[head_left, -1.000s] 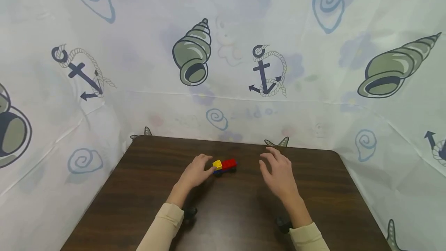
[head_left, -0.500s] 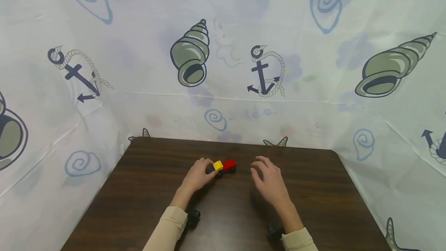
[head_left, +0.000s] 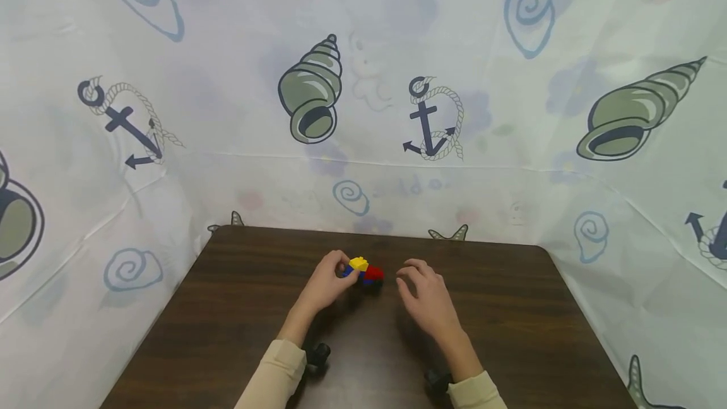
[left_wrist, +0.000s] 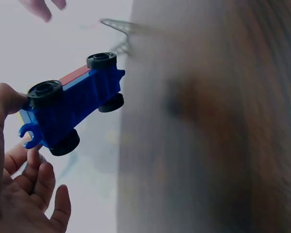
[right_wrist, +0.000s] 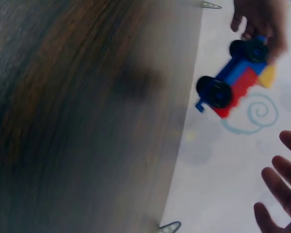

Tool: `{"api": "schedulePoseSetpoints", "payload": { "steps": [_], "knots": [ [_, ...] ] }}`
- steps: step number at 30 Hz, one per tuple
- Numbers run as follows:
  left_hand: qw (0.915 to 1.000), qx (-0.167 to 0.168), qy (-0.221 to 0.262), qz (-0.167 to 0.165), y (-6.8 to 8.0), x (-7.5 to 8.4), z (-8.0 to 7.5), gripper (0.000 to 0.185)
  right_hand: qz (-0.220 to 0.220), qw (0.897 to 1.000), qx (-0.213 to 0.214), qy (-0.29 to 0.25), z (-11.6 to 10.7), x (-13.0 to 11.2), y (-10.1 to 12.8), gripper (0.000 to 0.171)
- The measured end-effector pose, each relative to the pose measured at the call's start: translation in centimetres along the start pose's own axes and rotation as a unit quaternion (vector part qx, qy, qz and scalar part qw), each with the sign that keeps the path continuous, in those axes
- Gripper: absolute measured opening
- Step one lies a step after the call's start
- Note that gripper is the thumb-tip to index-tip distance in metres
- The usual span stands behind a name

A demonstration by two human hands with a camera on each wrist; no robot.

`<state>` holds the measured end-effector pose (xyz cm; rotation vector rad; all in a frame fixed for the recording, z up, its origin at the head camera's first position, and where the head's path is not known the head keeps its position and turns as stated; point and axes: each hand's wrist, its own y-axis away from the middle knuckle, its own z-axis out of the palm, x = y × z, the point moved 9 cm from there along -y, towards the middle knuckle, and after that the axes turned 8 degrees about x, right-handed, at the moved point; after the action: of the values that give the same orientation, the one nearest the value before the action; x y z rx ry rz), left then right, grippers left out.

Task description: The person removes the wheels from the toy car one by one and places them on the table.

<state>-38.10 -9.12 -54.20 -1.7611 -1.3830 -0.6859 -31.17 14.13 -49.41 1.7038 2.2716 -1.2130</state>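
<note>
Nearest the camera in the head view, two cream sleeves [head_left: 272, 371] lead forward over the dark wooden tabletop [head_left: 170, 346]. The left hand [head_left: 325, 284] has its fingers curled round one end of a toy car [head_left: 361, 271] built of bricks: a blue wheeled base with a red block and a yellow block on top. The hand pinches it at the yellow end and holds it tilted, lifted off the tabletop. The right hand [head_left: 427, 298] hovers just beside the car's red end, fingers loosely bent and spread, holding nothing and not touching the toy.

The left wrist view shows the underside of the toy car [left_wrist: 70, 104], which the head view hides: a blue chassis with black wheels, a small hook at the end nearest the thumb [left_wrist: 2, 99], and a strip of red along the upper edge. The other fingers sit relaxed below it.

The right wrist view, blurred, sees the toy car [right_wrist: 235, 80] from its side, held by the left hand [right_wrist: 259, 19] at the far end, while the fingertips [right_wrist: 281, 179] of the right hand stand apart from it at the lower edge.

Beyond the tabletop hangs a white curtain [head_left: 227, 49] printed with shells, anchors and spirals.
</note>
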Motion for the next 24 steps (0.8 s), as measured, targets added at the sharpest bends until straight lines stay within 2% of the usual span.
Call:
{"api": "schedulePoseSetpoints", "payload": {
  "steps": [5, 11, 15, 19, 24],
  "knots": [
    [0.9993, -0.008, 0.031, -0.021, 0.4, 1.8, -0.2, 0.034, -0.027, 0.999, -0.001, 0.018, 0.5, -1.3, -0.1, 0.027],
    [0.9988, -0.009, 0.025, -0.042, 1.0, 4.1, -0.2, 0.033, -0.051, 0.999, 0.013, 0.012, 0.5, -2.6, -0.1, 0.042],
    [0.9986, -0.008, 0.019, -0.048, 1.4, 5.3, -0.3, 0.032, -0.071, 0.997, 0.022, 0.003, 0.2, -3.4, -0.1, 0.045],
    [0.9987, -0.001, 0.012, -0.049, 1.7, 6.2, -0.6, 0.033, -0.087, 0.996, 0.027, -0.011, 0.0, -4.0, 0.0, 0.045],
    [0.9983, -0.002, 0.007, -0.057, 2.0, 6.3, -0.7, 0.033, -0.115, 0.992, 0.024, -0.042, 0.0, -4.9, 0.2, 0.044]
  ]
}}
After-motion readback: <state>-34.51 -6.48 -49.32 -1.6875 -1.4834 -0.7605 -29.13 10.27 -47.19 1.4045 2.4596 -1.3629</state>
